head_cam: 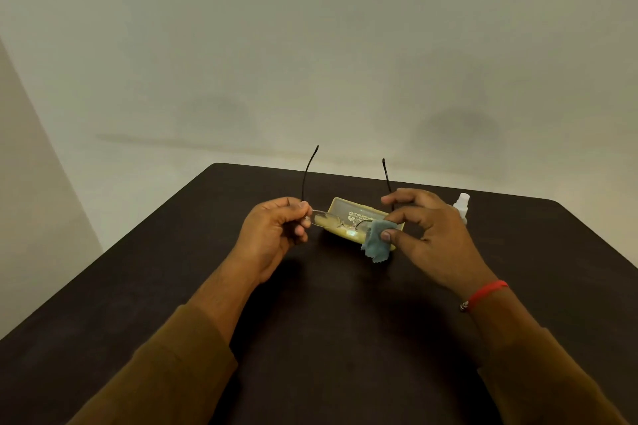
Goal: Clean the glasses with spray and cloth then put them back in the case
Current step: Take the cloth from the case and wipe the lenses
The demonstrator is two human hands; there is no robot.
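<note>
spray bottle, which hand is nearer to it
Right. The right hand, pinching the cloth on the glasses, sits just beside the spray bottle. The left hand holds the glasses' far end, across the open case.

The table (145, 286) has a dark, matt, smooth top, and the wall (310, 45) behind it is a flat, matt, pale surface. The glasses (326, 219) have clear, glossy lenses and thin dark temple arms, apparently metal, while the open case (348, 214) looks like pale yellow hard plastic with a glossy inner face that catches a highlight. The cloth (376, 241) is a soft, matt grey-blue fabric with pinked edges, the spray bottle (462, 205) is translucent white plastic, the sleeves (179, 366) are matt brown woven cloth, and the wrist band (485, 293) is red thread.
</note>
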